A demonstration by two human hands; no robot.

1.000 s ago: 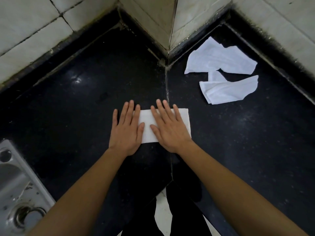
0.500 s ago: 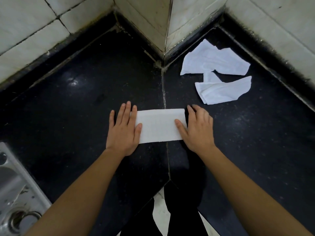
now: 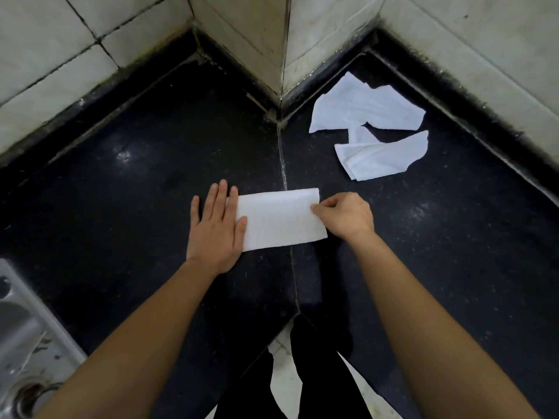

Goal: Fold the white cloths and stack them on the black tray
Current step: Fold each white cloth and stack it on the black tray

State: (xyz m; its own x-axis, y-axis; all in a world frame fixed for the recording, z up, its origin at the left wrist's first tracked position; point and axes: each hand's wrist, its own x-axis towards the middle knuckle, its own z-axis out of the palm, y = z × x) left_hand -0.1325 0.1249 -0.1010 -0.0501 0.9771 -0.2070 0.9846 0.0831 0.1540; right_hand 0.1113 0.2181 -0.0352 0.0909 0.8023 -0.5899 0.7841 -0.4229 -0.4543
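Observation:
A folded white cloth [image 3: 281, 219] lies as a flat rectangle on the black countertop [image 3: 121, 207], across the seam at the corner. My left hand [image 3: 216, 228] lies flat with straight fingers on the cloth's left end. My right hand [image 3: 344, 214] has curled fingers and pinches the cloth's right edge. Two loose, crumpled white cloths lie further back on the right: one [image 3: 363, 107] near the wall and one [image 3: 384, 155] just in front of it. No black tray is in view.
Tiled walls [image 3: 257, 34] close off the counter's back, with a protruding wall corner in the middle. A steel sink [image 3: 21, 343] with its drain sits at the lower left. The counter's front edge notches inward near my legs [image 3: 302, 373].
My right hand slid from pressing on the cloth's middle to its right end, then curled its fingers to pinch that edge. My left hand stayed flat on the left end.

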